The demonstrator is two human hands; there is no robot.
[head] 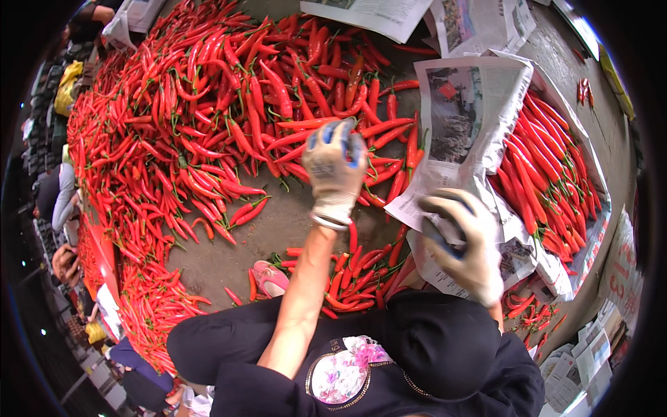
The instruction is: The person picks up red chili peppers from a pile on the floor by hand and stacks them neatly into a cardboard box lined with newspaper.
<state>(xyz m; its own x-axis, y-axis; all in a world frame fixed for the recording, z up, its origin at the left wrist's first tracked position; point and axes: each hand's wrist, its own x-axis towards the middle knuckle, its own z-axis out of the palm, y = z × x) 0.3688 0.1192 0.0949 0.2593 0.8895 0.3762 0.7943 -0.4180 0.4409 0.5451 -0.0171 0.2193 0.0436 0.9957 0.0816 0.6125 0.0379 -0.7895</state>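
Note:
My left hand (pixel 336 167), in a white knit glove with blue on the fingers, reaches over the near edge of a large pile of red chili peppers (pixel 208 94). Its fingers are bent down; red shows between them, but whether they grip a pepper is hidden. Beside the newspaper flap, my right hand (pixel 464 242) is in a similar glove, slightly blurred, with curved fingers apart and nothing visible in them. Newspaper (pixel 469 114) lines an open container to the right, which holds chili peppers (pixel 547 172) laid mostly side by side.
Loose peppers (pixel 359 276) lie close to my knees, near a pink shoe (pixel 270 279). More newspaper sheets (pixel 375 15) lie at the top. A white sack (pixel 622 271) and newspapers (pixel 578 365) are at the right. Other people (pixel 140 372) sit along the left rim.

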